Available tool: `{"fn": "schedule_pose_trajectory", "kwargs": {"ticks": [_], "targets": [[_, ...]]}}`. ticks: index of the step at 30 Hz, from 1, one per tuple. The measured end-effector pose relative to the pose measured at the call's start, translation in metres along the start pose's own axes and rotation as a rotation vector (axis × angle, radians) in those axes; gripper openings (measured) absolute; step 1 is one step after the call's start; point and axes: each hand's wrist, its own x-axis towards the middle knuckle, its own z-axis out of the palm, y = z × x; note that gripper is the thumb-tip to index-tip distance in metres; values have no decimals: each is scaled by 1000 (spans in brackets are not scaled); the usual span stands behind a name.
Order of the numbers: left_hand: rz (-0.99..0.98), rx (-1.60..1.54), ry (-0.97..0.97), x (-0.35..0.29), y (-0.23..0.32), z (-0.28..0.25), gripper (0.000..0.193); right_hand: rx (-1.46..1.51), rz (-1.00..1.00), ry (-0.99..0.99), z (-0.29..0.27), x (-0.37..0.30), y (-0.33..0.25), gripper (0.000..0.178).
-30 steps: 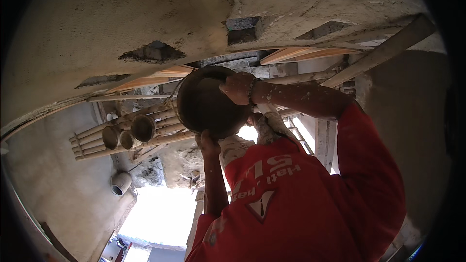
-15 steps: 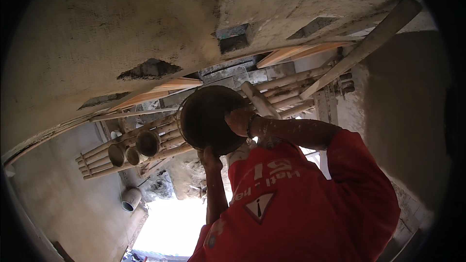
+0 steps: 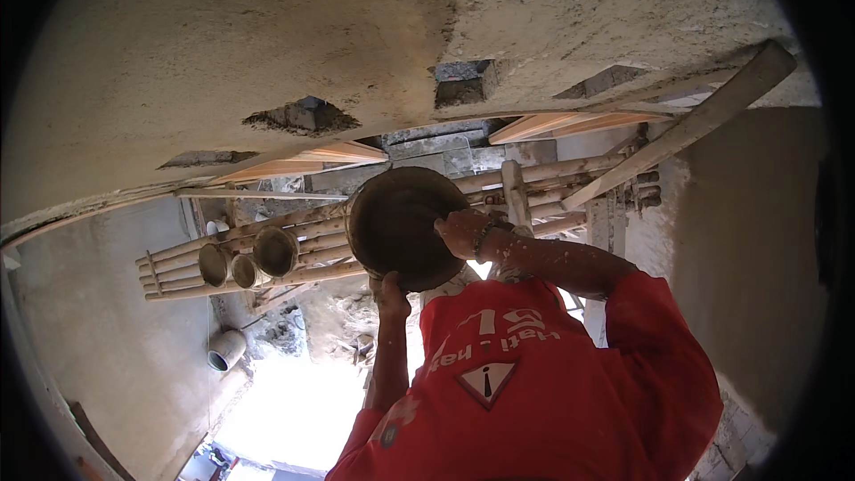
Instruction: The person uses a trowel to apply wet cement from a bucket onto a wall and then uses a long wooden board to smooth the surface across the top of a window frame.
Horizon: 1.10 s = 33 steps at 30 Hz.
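Note:
A wide round bucket [image 3: 378,214] is held up in front of my chest, its dark, mortar-smeared inside facing me. My left hand [image 3: 390,296] grips it at the lower rim. Inside the mouth, my right hand [image 3: 461,233] is closed with its fingers over the bucket's inside. Whatever those fingers hold, if anything, is hidden. A bracelet circles the right wrist, and pale splashes dot that forearm. Just beyond the right hand stands a short piece of wood [image 3: 515,194].
Three smaller buckets [image 3: 276,251] sit on a platform of wooden poles [image 3: 187,278] at left. A long plank [image 3: 686,129] slants at upper right. The plastered surface [image 3: 356,27] ahead has several rough holes. A pipe [image 3: 227,349] and a bright opening [image 3: 294,410] lie below.
My view has shifted, so the surroundings sit differently in the picture. The bucket and both hands have moved slightly right in view. My left hand still grips the bucket, my right hand is still inside.

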Motion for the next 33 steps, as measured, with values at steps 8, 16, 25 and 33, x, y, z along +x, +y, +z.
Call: {"fn": "schedule_pose_trajectory", "kwargs": {"ticks": [8, 16, 25, 33], "targets": [[36, 78, 56, -3, -39, 27, 51, -194, -80, 122, -54, -11, 34, 19], [299, -12, 186, -12, -82, 111, 51, -176, -366, -167, -37, -21, 91, 23], [424, -23, 259, -15, -145, 118, 53, -353, -339, 61, -76, -37, 84, 19], [429, 56, 373, -7, -132, 117, 60, -436, -534, -133, 18, -11, 99, 39]]}}
